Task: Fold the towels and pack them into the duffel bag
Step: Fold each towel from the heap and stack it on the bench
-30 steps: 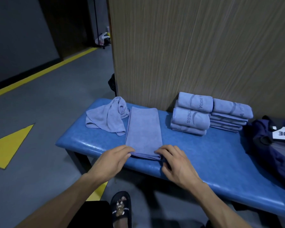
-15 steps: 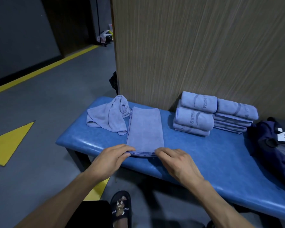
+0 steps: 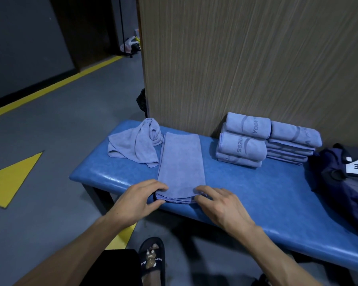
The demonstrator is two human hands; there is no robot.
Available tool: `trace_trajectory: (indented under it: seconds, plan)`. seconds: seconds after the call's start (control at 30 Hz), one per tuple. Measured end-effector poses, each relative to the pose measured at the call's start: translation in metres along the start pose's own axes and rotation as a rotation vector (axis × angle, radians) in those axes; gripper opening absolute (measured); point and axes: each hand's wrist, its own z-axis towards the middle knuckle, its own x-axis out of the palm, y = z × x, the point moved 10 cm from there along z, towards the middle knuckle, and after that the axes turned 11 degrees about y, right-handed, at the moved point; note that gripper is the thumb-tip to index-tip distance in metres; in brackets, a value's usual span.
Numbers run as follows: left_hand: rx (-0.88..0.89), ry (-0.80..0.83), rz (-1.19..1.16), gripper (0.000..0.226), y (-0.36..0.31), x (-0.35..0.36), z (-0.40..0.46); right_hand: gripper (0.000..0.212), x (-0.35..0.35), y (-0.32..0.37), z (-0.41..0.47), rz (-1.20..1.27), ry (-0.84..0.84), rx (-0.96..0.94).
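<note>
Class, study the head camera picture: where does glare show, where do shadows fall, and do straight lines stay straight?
Head view: dim, bluish light; soft glare streaks on the blue bench near its front edge; deep shadow beneath it; wide-angle bending leans the wood panel edge; the long towel reads sharp, while the duffel bag sinks into darkness.

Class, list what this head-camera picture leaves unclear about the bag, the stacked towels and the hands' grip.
- Duffel bag: cut off by the right edge; open or zipped cannot be told.
- Folded stacks: towel count unclear, layers too thin and dim.
- Left hand and right hand: fingertips at the folded towel's near end; any grip beneath is hidden.
</note>
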Motion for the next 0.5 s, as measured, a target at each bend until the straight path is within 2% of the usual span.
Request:
trace_trajectory:
  seconds: [0.1, 0.17, 0.23, 0.3, 0.5]
  plan:
    - [0.034, 0.002, 0.036, 0.027, -0.004, 0.000, 0.000, 0.017, 0.003, -0.005, -0.001, 0.023, 0.004, 0.033]
    - [0.065, 0.004, 0.050, 0.020, -0.006, 0.001, 0.000, 0.006, 0.005, -0.009, -0.003, 0.073, 0.020, 0.060]
    - [0.073, 0.004, 0.064, 0.018, -0.007, 0.002, -0.001, 0.021, 0.003, -0.016, -0.006, 0.163, 0.027, 0.141]
    - [0.073, 0.003, 0.064, 0.018, -0.007, 0.002, 0.000, 0.027, 0.002, -0.025, -0.009, 0.263, 0.031, 0.240]
    - [0.074, 0.005, 0.071, 0.016, -0.008, 0.003, 0.001, 0.018, 0.003, -0.025, -0.007, 0.247, 0.065, 0.348]
